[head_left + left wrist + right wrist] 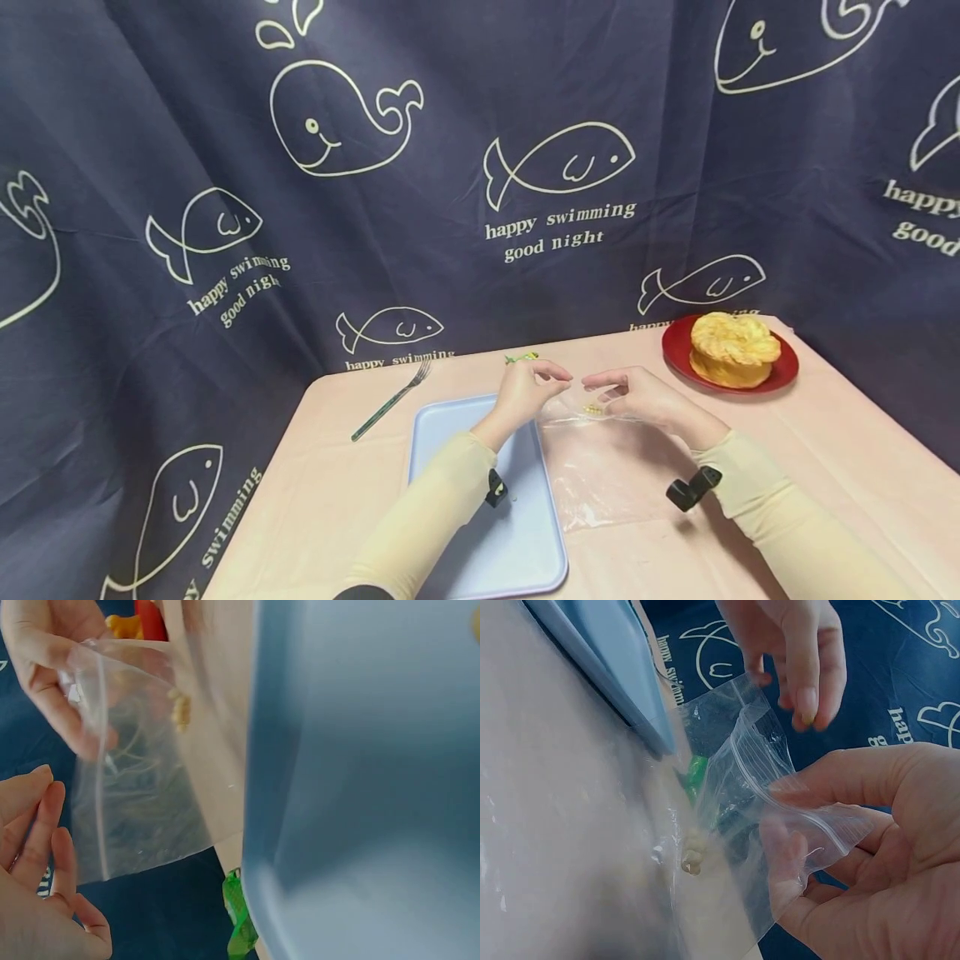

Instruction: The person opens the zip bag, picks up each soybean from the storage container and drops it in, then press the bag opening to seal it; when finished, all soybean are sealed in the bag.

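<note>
A clear zip-lock bag (727,787) hangs from my right hand (885,832), its thumb and fingers gripping it near the zip strip. Low inside the bag lie several small pale yellow pieces (180,709), clustered together. My left hand (522,390) is just left of the bag's opening, thumb and fingertips brought together. A tiny yellow piece (808,718) shows at those fingertips in the right wrist view. Under my left forearm lies a light blue tray (450,417), with a yellow piece (476,624) on it at the edge of the left wrist view.
A red plate (675,350) carrying a round golden bread (735,350) stands at the back right. To the tray's left lies a fork with a green handle (382,417). Something green and shiny (238,915) rests behind the tray. A dark patterned curtain (450,167) hangs behind the table.
</note>
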### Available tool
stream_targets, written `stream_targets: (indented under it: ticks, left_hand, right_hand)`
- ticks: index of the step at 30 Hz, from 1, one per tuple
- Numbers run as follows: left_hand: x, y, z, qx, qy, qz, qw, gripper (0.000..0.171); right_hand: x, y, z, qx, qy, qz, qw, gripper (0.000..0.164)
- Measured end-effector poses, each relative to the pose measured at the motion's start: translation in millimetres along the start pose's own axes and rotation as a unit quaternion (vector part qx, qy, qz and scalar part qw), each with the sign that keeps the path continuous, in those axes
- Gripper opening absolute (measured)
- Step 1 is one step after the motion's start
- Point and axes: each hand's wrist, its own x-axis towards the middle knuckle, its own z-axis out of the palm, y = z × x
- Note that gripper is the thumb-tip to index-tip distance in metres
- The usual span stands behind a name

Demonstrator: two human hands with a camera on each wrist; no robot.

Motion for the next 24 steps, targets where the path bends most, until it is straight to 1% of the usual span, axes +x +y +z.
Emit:
stream_targets:
  ticks: [5,11,14,16,20,24]
  left_hand:
    - [1.9,-0.6,7.4,0.013,-0.006,-0.017,0.9998,0.010]
    - [-0.1,-0.2,6.5,0.029,-0.017,-0.011,0.9994,0.012]
    - [-1.6,-0.5,3.0,0.027,-0.018,-0.004,0.9995,0.015]
    - [-2.9,-0.5,-0.6,0.016,-0.018,0.000,0.9997,0.016]
    - [-8.0,-1.9,-10.0,-0.010,-0.019,-0.003,0.9998,0.017]
    - [-15.5,-7.4,-19.3,-0.026,-0.022,-0.010,0.9994,0.016]
  right_hand:
    - [0.5,-0.5,2.4,0.004,-0.002,-0.005,1.000,0.055]
    - [1.5,0.1,1.0,0.003,-0.003,-0.009,1.000,0.054]
    - [1.4,0.0,0.2,-0.001,-0.004,-0.011,1.000,0.054]
    - [1.3,0.1,-0.4,-0.003,-0.004,-0.011,1.000,0.054]
    - [1.0,0.5,-0.9,-0.004,-0.002,-0.007,1.000,0.054]
    - [0.5,0.2,-0.2,-0.005,-0.001,0.000,1.000,0.053]
